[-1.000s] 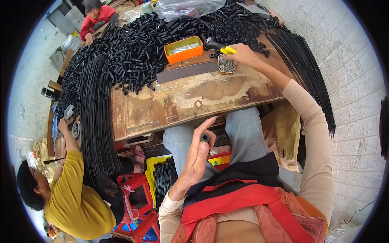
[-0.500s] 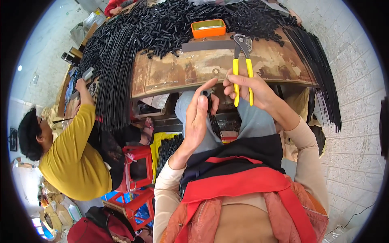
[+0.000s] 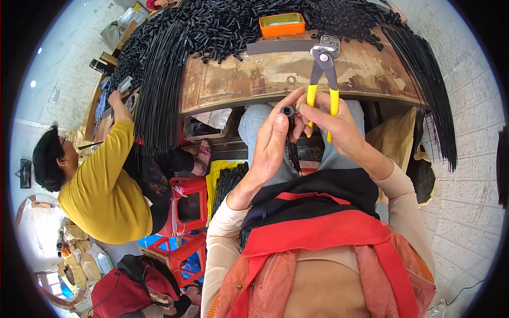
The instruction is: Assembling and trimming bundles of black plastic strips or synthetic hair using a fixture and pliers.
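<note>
My left hand (image 3: 269, 146) is wrapped round a black tube (image 3: 288, 111), its hollow round end facing up between thumb and fingers. Thin black strands hang below that grip. Pliers with yellow handles (image 3: 324, 69) lie in my right hand (image 3: 339, 126), jaws pointing away from me toward the table. The thumb and forefinger of this hand come together beside the tube's end; anything pinched there is too small to make out. Both hands are over my lap, just in front of the table edge.
Short black tubes (image 3: 217, 32) are heaped across the wooden table (image 3: 228, 87). An orange tin (image 3: 282, 25) and a dark flat strip (image 3: 278, 47) lie ahead. Bundles of long black rods (image 3: 159, 90) overhang the edge on both sides. A co-worker in yellow (image 3: 108, 185) works at left, near red stools (image 3: 191, 204).
My hands have come closer together, and my right fingertips are now beside the tube's end. The pliers stay in my right hand. The whole view has shifted slightly.
</note>
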`<move>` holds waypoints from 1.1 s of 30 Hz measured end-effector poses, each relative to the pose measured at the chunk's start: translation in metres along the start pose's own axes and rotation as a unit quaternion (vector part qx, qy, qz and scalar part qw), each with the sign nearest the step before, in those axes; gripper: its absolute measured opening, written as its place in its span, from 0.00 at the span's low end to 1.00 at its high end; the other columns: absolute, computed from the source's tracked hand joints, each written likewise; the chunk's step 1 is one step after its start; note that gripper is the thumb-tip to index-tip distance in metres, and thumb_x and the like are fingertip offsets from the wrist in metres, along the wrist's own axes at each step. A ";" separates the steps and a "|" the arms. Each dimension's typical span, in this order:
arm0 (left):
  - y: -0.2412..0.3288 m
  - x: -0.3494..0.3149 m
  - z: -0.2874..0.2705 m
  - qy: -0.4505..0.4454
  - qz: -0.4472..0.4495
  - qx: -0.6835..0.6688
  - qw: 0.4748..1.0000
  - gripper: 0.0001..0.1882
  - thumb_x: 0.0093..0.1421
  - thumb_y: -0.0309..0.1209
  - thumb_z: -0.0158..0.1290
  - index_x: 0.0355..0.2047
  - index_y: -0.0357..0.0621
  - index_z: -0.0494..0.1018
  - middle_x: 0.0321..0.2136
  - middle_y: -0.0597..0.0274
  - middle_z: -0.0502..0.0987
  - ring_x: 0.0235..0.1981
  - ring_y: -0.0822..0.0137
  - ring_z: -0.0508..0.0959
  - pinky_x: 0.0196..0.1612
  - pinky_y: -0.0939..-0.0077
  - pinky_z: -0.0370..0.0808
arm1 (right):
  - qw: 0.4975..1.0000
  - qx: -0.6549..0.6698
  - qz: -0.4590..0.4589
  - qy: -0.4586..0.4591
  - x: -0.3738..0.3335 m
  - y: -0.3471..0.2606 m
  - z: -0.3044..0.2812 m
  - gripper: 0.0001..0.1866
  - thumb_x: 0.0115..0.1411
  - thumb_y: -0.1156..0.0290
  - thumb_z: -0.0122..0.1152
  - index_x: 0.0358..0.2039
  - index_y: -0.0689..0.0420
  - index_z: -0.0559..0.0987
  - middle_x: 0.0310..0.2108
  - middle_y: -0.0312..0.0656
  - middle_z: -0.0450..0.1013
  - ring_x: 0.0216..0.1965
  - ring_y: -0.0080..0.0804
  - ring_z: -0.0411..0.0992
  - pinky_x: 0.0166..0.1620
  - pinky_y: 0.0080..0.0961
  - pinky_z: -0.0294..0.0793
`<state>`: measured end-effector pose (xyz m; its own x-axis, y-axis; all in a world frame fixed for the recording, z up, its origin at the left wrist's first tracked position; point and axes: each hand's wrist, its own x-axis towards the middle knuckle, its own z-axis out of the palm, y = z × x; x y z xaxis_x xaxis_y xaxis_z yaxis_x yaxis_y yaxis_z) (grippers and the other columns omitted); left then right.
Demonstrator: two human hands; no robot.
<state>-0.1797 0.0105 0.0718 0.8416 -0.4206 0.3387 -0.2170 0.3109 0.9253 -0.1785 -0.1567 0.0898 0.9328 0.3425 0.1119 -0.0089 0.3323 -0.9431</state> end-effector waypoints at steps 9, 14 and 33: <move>-0.001 0.006 0.007 -0.001 -0.012 0.018 1.000 0.32 0.71 0.50 0.34 0.64 0.36 0.57 0.25 0.70 0.64 0.29 0.76 0.66 0.32 0.84 0.61 | 1.000 0.010 0.019 0.010 -0.001 -0.004 -0.008 0.13 0.63 0.63 0.58 0.38 0.60 0.73 0.28 0.37 0.71 0.28 0.25 0.73 0.32 0.19 0.68; 0.000 0.007 0.007 0.006 -0.023 0.023 0.999 0.31 0.71 0.50 0.35 0.64 0.38 0.58 0.25 0.70 0.63 0.29 0.76 0.66 0.32 0.84 0.61 | 1.000 0.003 0.004 0.005 0.000 -0.003 -0.008 0.13 0.63 0.63 0.58 0.39 0.60 0.73 0.28 0.37 0.71 0.29 0.25 0.73 0.32 0.19 0.67; 0.001 0.017 -0.005 -0.038 -0.053 -0.009 0.998 0.34 0.70 0.51 0.35 0.65 0.34 0.55 0.24 0.72 0.62 0.26 0.78 0.60 0.30 0.84 0.58 | 0.977 -0.172 -0.128 0.020 0.018 0.000 -0.019 0.09 0.62 0.69 0.59 0.35 0.62 0.73 0.25 0.36 0.72 0.24 0.22 0.71 0.30 0.18 0.67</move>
<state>-0.1632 0.0082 0.0778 0.8187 -0.5160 0.2521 -0.1189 0.2771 0.9535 -0.1547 -0.1674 0.0854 0.9018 0.2510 0.3518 0.3416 0.0847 -0.9360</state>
